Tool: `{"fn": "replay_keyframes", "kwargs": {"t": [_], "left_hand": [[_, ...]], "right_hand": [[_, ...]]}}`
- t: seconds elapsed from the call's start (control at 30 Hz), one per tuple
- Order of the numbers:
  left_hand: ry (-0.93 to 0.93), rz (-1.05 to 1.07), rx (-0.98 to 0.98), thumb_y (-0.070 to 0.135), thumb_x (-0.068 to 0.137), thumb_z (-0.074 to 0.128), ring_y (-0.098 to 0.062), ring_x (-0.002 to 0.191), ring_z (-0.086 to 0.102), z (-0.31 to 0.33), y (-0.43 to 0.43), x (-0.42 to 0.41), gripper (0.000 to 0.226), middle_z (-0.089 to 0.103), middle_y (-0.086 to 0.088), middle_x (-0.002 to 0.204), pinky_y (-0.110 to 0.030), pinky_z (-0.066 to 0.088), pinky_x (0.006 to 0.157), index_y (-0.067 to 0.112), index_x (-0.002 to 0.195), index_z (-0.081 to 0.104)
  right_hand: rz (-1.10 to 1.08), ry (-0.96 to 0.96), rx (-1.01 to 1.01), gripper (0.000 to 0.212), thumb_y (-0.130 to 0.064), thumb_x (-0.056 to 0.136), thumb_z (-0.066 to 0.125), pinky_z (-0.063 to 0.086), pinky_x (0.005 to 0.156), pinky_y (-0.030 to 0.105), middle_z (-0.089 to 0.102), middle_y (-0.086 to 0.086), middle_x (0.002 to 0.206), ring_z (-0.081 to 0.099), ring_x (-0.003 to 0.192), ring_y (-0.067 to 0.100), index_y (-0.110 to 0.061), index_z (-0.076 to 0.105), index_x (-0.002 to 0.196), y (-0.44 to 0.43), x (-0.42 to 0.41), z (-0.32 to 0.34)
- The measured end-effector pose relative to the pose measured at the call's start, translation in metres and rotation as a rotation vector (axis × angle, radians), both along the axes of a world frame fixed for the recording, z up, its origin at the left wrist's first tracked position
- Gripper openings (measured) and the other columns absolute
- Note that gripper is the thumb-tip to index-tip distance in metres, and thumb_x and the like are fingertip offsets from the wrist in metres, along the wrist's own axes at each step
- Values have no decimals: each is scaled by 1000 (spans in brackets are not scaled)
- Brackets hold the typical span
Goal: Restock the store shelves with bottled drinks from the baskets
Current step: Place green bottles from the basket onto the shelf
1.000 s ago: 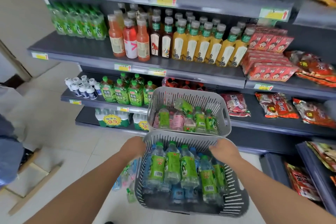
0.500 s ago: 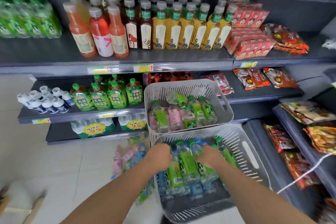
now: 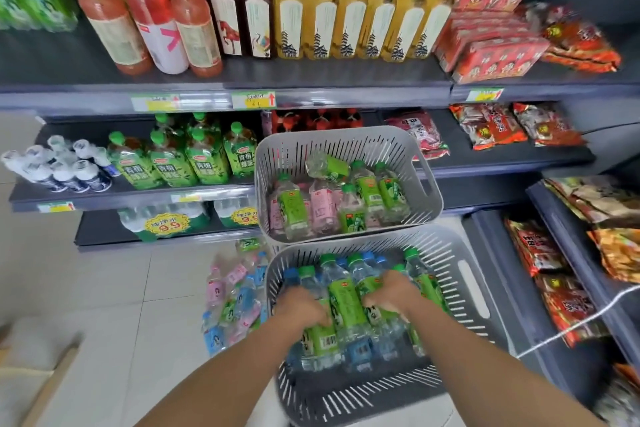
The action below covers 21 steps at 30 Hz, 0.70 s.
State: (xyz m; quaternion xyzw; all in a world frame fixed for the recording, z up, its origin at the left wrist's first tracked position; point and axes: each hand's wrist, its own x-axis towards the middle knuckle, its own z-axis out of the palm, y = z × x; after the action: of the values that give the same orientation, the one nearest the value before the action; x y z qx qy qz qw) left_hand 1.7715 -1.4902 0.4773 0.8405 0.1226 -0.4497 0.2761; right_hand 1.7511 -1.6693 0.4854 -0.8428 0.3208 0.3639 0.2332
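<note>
**Head view: both hands in near basket, on green bottles**

Head view, only camera.

- Near basket: grey, slotted, on the floor at bottom centre. It holds bottles with green and blue caps and labels, mostly lying down.
- Left hand: inside the near basket, knuckles up. Fingers are curled down round a green bottle; fingertips hidden.
- Right hand: also in the near basket, just right of the left. Fingers are curled over a second green bottle. A third green-labelled bottle lies between the hands.
- Far basket: same type, touching the near one's far rim, in front of the shelves. It holds green and pink bottles, loosely piled.
- Floor bottles: pink, blue and green, lying on pale tile just left of the near basket.
- Middle shelf: green tea bottles upright, small white-capped bottles to their left.
- Upper shelf: orange bottles, then dark ones, then yellow bottles, all upright.
- Snack packs: red, on the shelves to the right.
</note>
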Motion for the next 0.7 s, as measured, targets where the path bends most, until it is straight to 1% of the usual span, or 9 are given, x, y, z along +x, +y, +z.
{"fn": "replay_keyframes", "kwargs": {"t": [0.07, 0.13, 0.2, 0.3, 0.5, 0.53, 0.63, 0.67, 0.7], "left_hand": [[40, 42, -44, 21, 65, 86, -28, 127, 47, 5, -2, 1, 97, 46, -14, 140, -35, 44, 103, -2, 142, 32], [32, 113, -87, 14, 58, 89, -31, 132, 40, 10, -5, 1, 117, 37, -16, 144, -39, 43, 105, 1, 147, 15], [27, 100, -135, 13, 60, 87, -31, 131, 40, 16, -6, 0, 117, 37, -16, 142, -38, 42, 105, 2, 147, 9], [47, 128, -325, 20, 70, 82, -28, 133, 37, 30, -8, 4, 113, 31, -14, 149, -31, 38, 100, 3, 150, 3], [62, 257, -644, 44, 30, 95, -23, 135, 38, 78, 10, 29, 129, 44, 2, 146, -51, 30, 106, 29, 143, 34], [46, 251, -680, 42, 33, 96, -22, 134, 39, 92, 18, 31, 123, 48, 2, 143, -53, 27, 109, 29, 140, 38], [-35, 307, -765, 23, 68, 85, -15, 124, 41, 124, 52, 34, 69, 53, 2, 132, -47, 25, 111, 20, 126, 48], [-66, 334, -773, 22, 74, 81, -16, 125, 41, 130, 66, 35, 67, 49, -2, 137, -44, 26, 111, 18, 129, 44], [-89, 358, -775, 28, 74, 80, -20, 130, 39, 138, 82, 35, 83, 43, -5, 144, -42, 28, 110, 16, 141, 33]], "right_hand": [[-2, 23, 18, 68, -26, 77, 74, 50, 93, 37, 54, 15, 129, 56, 112, 27, -2, 44, 134, -7, 4, 7], [-81, 44, 111, 81, -25, 77, 76, 48, 95, 45, 39, 17, 145, 47, 125, 34, -4, 32, 142, -15, 6, 14], [-154, 46, 192, 86, -26, 75, 78, 49, 95, 48, 33, 16, 149, 43, 129, 36, -7, 29, 144, -21, 8, 25], [-125, 57, 304, 81, -31, 72, 80, 53, 82, 40, 37, 10, 149, 42, 131, 29, -12, 39, 140, -23, 10, 45], [-95, -11, 473, 82, -28, 80, 75, 48, 93, 38, 30, 9, 154, 34, 137, 29, -19, 29, 148, -6, 16, 88], [-103, -35, 492, 79, -28, 80, 75, 47, 93, 38, 33, 8, 153, 35, 136, 28, -20, 32, 146, -1, 17, 94], [-139, -130, 535, 58, -27, 81, 75, 47, 88, 35, 42, 8, 144, 40, 120, 24, -20, 45, 129, 21, 21, 116], [-159, -177, 548, 61, -26, 81, 75, 49, 83, 33, 43, 9, 143, 41, 116, 22, -20, 43, 132, 30, 23, 122], [-179, -223, 557, 69, -26, 80, 76, 51, 78, 31, 44, 9, 143, 41, 115, 21, -19, 40, 138, 40, 25, 128]]}}
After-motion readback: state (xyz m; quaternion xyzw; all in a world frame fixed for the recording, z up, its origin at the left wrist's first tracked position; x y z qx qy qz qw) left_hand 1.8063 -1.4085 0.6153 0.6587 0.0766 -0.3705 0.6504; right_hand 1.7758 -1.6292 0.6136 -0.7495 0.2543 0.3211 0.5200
